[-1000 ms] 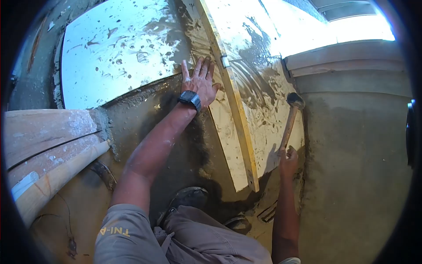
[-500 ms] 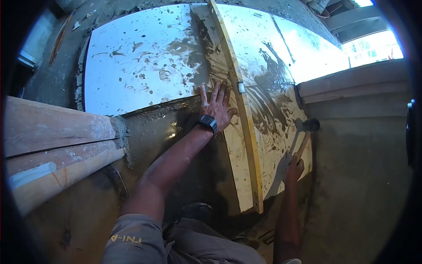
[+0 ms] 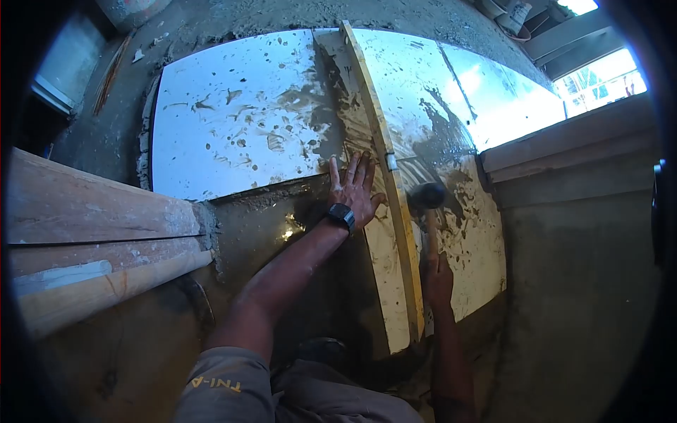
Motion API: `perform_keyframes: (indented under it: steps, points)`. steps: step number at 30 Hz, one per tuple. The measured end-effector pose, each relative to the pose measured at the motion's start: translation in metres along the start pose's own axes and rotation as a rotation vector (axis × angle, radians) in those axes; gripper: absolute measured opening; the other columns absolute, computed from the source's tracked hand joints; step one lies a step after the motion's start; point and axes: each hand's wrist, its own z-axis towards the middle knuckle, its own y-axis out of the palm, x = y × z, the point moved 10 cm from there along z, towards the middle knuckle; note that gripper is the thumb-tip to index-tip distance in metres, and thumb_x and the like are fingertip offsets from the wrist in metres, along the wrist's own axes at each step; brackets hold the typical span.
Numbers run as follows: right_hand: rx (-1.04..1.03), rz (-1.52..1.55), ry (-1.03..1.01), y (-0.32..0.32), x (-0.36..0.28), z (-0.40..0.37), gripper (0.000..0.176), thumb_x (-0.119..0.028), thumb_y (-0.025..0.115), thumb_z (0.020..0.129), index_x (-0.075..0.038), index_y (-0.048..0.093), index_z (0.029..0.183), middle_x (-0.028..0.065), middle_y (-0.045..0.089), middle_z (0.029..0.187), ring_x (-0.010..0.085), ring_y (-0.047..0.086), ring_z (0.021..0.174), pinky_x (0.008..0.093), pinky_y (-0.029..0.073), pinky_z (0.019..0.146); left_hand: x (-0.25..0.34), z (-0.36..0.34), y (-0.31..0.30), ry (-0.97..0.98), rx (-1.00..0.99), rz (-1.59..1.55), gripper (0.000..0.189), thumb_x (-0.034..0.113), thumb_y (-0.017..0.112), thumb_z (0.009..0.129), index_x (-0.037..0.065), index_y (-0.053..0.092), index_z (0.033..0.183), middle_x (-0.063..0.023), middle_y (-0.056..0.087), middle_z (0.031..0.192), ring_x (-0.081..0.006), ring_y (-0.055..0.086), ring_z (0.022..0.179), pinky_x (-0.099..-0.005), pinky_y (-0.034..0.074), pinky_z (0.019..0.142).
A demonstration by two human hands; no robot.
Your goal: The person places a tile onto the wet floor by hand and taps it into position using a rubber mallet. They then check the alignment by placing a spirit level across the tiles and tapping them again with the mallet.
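Note:
My left hand (image 3: 355,195) lies flat with its fingers spread on a muddy tile (image 3: 474,271), just left of a long yellow spirit level (image 3: 404,233). A dark watch sits on that wrist. My right hand (image 3: 438,280) grips the wooden handle of a rubber mallet (image 3: 426,197). The mallet's black head is over the same tile, close to the right side of the level. The level rests lengthwise across this tile and on toward the far tiles. A large white tile (image 3: 240,120) spotted with wet mortar lies beyond my left hand.
Wooden boards (image 3: 106,204) and a round pole (image 3: 134,278) jut in from the left. A low wall (image 3: 578,247) runs along the right. Wet dark ground lies before my feet. A bucket-like container (image 3: 132,10) stands at the far left.
The mallet in my right hand has swung left, from the tile's right edge to beside the level. My left hand stays flat on the tile. The view has shifted slightly.

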Motion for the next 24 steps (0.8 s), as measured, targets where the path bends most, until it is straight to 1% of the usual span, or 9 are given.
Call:
perform_keyframes:
  steps: [1, 4, 5, 12, 14, 17, 19, 22, 24]
  points:
    - [0.006, 0.005, -0.001, -0.002, 0.000, 0.000, 0.048, -0.044, 0.044, 0.104, 0.002, 0.058, 0.109, 0.0227, 0.065, 0.087, 0.0321, 0.064, 0.079, 0.0415, 0.049, 0.072, 0.000, 0.001, 0.002, -0.001, -0.020, -0.005, 0.082, 0.060, 0.036, 0.098, 0.005, 0.023, 0.157, -0.0105, 0.016, 0.167, -0.0257, 0.003, 0.155, -0.0686, -0.010, 0.117]
    - [-0.027, 0.205, 0.041, -0.003, 0.008, 0.006, 0.051, -0.050, 0.043, 0.104, -0.002, 0.061, 0.100, 0.0047, 0.053, 0.074, 0.0148, 0.049, 0.068, 0.0344, 0.041, 0.064, -0.003, 0.005, -0.003, -0.008, -0.037, 0.015, 0.082, 0.060, 0.035, 0.098, 0.005, 0.023, 0.157, -0.0105, 0.017, 0.167, -0.0258, 0.004, 0.155, -0.0683, -0.010, 0.117]
    - [-0.036, 0.195, 0.011, 0.001, 0.014, 0.008, 0.049, -0.047, 0.045, 0.105, -0.002, 0.060, 0.095, 0.0022, 0.050, 0.072, 0.0135, 0.047, 0.066, 0.0337, 0.040, 0.062, -0.001, 0.002, -0.002, -0.007, -0.054, 0.028, 0.082, 0.060, 0.035, 0.098, 0.005, 0.023, 0.157, -0.0105, 0.017, 0.167, -0.0258, 0.004, 0.155, -0.0682, -0.010, 0.117]
    - [-0.066, 0.278, 0.083, 0.002, 0.000, 0.017, 0.044, -0.043, 0.044, 0.106, -0.005, 0.054, 0.086, 0.0013, 0.044, 0.069, 0.0140, 0.043, 0.063, 0.0334, 0.039, 0.061, 0.000, 0.011, -0.003, -0.035, -0.161, 0.035, 0.084, 0.063, 0.035, 0.097, 0.004, 0.026, 0.156, -0.0130, 0.022, 0.165, -0.0279, 0.013, 0.154, -0.0632, -0.002, 0.120]
    - [-0.047, 0.327, 0.023, 0.003, -0.010, 0.031, 0.045, -0.044, 0.045, 0.106, -0.004, 0.056, 0.088, -0.0018, 0.041, 0.068, 0.0091, 0.038, 0.057, 0.0300, 0.033, 0.052, -0.001, 0.009, 0.001, -0.042, -0.173, 0.033, 0.084, 0.063, 0.036, 0.097, 0.004, 0.027, 0.156, -0.0133, 0.022, 0.165, -0.0282, 0.012, 0.154, -0.0614, -0.002, 0.121]
    - [0.059, 0.364, -0.025, -0.017, -0.042, 0.054, 0.046, -0.044, 0.046, 0.107, -0.004, 0.054, 0.085, -0.0021, 0.043, 0.066, 0.0084, 0.040, 0.054, 0.0299, 0.034, 0.049, 0.000, 0.005, -0.002, -0.032, -0.092, -0.010, 0.081, 0.062, 0.033, 0.099, 0.006, 0.027, 0.156, -0.0134, 0.024, 0.164, -0.0284, 0.011, 0.154, -0.0605, 0.000, 0.121]
    - [0.101, 0.549, -0.176, -0.037, -0.085, 0.066, 0.045, -0.044, 0.045, 0.107, -0.005, 0.053, 0.085, -0.0019, 0.045, 0.064, 0.0081, 0.043, 0.051, 0.0290, 0.036, 0.048, 0.000, 0.006, 0.001, -0.029, -0.063, -0.028, 0.080, 0.061, 0.033, 0.099, 0.006, 0.027, 0.156, -0.0135, 0.024, 0.164, -0.0286, 0.011, 0.154, -0.0604, 0.001, 0.121]
    - [0.158, 0.768, -0.169, -0.041, -0.113, 0.085, 0.043, -0.043, 0.046, 0.106, -0.007, 0.053, 0.085, -0.0025, 0.044, 0.062, 0.0069, 0.042, 0.050, 0.0271, 0.036, 0.048, 0.001, 0.007, -0.003, -0.026, -0.034, -0.045, 0.080, 0.061, 0.033, 0.099, 0.005, 0.028, 0.156, -0.0139, 0.027, 0.162, -0.0291, 0.013, 0.153, -0.0603, 0.002, 0.121]
    - [0.181, 0.669, -0.173, -0.026, -0.112, 0.100, 0.040, -0.041, 0.046, 0.107, -0.007, 0.053, 0.087, 0.0004, 0.047, 0.064, 0.0116, 0.045, 0.053, 0.0308, 0.039, 0.051, 0.001, 0.007, -0.006, -0.020, -0.004, 0.028, 0.080, 0.061, 0.032, 0.099, 0.004, 0.028, 0.156, -0.0142, 0.029, 0.162, -0.0290, 0.015, 0.153, -0.0609, 0.002, 0.121]
